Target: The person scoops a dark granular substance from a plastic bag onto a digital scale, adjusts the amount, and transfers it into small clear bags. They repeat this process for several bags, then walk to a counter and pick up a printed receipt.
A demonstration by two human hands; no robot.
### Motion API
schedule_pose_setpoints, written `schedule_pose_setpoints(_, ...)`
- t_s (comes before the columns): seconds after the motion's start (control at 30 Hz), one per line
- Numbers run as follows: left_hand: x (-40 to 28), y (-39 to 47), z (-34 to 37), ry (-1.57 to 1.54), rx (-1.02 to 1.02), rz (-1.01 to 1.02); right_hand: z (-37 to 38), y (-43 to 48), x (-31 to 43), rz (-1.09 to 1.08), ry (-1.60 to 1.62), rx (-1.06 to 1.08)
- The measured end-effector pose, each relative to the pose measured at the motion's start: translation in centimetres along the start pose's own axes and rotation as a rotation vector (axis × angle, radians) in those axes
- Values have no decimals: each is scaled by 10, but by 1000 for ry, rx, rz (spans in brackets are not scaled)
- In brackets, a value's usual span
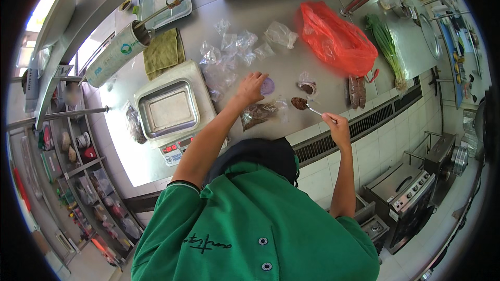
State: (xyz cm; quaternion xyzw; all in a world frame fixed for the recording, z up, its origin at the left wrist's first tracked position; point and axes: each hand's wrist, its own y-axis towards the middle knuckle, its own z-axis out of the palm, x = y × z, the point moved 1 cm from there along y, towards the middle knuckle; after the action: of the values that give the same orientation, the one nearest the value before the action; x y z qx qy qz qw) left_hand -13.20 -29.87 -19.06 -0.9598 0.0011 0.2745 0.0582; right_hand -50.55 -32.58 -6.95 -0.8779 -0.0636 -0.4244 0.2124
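My right hand (336, 125) grips the handle of a metal spoon (315, 110). A heap of dark brown, crumbly powder (299, 103) covers its bowl, just above the steel counter. Beyond the spoon lies a small clear plastic bag (307, 86) with dark brown matter in it. My left hand (252, 88) rests at the left side of a round purple lid or shallow dish (268, 86), thumb and fingers spread; whether they touch it is hard to tell. Close below that hand is a clear bag of dark brown dried material (257, 116).
Left of my arm, a steel tray (168, 110) sits on a digital scale (209, 97). Crumpled clear bags (234, 45) and a folded green cloth (164, 52) lie behind. To the right are a red plastic bag (332, 39), brown sausage-like packs (356, 93) and spring onions (386, 47).
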Motion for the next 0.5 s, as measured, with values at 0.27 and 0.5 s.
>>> schedule_pose_setpoints(0.27, -28, -7, -25, -163, -42, -9, 28, 30, 35, -123, 120, -7)
schedule_pose_setpoints(0.5, -51, -21, -39, -387, -113, -24, 48, 32, 94, -240, -270, -9)
